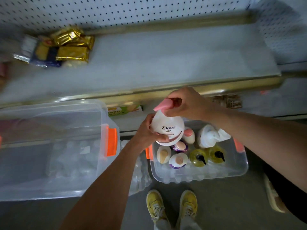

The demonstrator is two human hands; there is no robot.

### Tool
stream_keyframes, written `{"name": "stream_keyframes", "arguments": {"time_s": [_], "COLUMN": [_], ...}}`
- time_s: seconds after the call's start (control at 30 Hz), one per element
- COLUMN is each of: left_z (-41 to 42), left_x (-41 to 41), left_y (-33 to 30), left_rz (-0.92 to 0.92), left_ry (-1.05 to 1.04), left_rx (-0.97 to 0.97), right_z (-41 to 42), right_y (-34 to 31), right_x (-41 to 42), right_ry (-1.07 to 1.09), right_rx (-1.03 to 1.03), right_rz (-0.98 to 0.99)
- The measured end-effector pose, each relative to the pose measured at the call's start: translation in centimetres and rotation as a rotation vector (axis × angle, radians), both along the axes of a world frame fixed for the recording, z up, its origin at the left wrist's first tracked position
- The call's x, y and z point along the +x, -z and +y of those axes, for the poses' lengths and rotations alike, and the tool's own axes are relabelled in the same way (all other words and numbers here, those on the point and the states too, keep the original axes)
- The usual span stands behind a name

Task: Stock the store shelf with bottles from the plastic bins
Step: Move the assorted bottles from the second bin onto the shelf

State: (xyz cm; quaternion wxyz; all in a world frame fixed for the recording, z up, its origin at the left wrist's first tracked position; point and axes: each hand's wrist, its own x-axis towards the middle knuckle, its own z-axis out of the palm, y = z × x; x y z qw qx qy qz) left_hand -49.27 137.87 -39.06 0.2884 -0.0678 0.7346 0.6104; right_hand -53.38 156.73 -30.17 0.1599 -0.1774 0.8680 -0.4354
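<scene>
Dove pump bottle [167,130]: left hand [146,133] grips body, right hand [187,103] pinches pink pump [163,105]; risk: head twisting loose, 1 spill.

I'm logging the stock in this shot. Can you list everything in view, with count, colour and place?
Dove bottle: one, white with pink pump, held above the right bin.
Right bin: one, clear with orange latches, on the floor below the shelf.
Bottles in right bin: about seven; two yellow with black pumps, the rest white with pink or tan caps.
Left bin: one, clear with orange latch, left on the floor.
Shelf: one, pale with brass edge.
Gold packets: several, back left of shelf.
Yellow shoes: two, bottom centre.
Left hand: grips the Dove bottle's body.
Right hand: grips the pink pump.
</scene>
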Motion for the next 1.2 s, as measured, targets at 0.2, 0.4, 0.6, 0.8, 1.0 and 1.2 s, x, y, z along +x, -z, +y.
{"name": "stream_keyframes", "arguments": {"time_s": [0.2, 0.4, 0.6, 0.8, 1.0, 1.2], "left_z": [-0.4, -0.2, 0.0, -0.1, 0.6, 0.4], "left_x": [2.0, 3.3, 2.9, 2.4, 3.0, 2.3], "left_y": [-6.5, -11.9, -18.3, -25.3, -32.5, -39.0], "left_rz": [-0.077, -0.091, 0.045, 0.192, 0.293, 0.462], "left_ry": [-0.078, -0.060, -0.135, -0.146, -0.205, -0.195], "left_rx": [0.181, 0.341, 0.203, 0.104, 0.109, 0.130], "right_z": [0.1, -0.3, -0.3, 0.1, 0.1, -1.5], "right_y": [-5.1, -11.5, -18.4, -25.7, -32.8, -40.0], "right_x": [0.2, -0.5, -0.4, -0.4, -0.3, -0.6], "right_ry": [0.074, 0.058, 0.175, 0.116, 0.130, 0.161], "right_rx": [-0.247, -0.209, -0.278, -0.345, -0.310, -0.310], "right_rz": [-0.112, -0.080, 0.034, -0.053, 0.082, 0.225]}}
